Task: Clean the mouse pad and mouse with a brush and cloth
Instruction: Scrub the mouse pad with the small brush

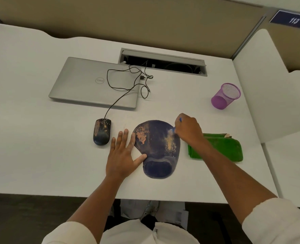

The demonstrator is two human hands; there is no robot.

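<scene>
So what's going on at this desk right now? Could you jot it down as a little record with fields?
activity: brushing dirt off the mouse pad
right hand: grips a blue brush on the pad's upper right part
left hand: flat on the desk, fingers spread, at the pad's left edge
mouse: left of the pad, smeared, untouched
cloth: green, folded, right of the pad
also there: closed laptop, purple mesh cup

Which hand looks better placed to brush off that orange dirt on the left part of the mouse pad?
The right hand, probably: it already grips the blue brush with its bristles on the mouse pad. The left hand lies flat and empty at the pad's left edge, steadying it.
</scene>
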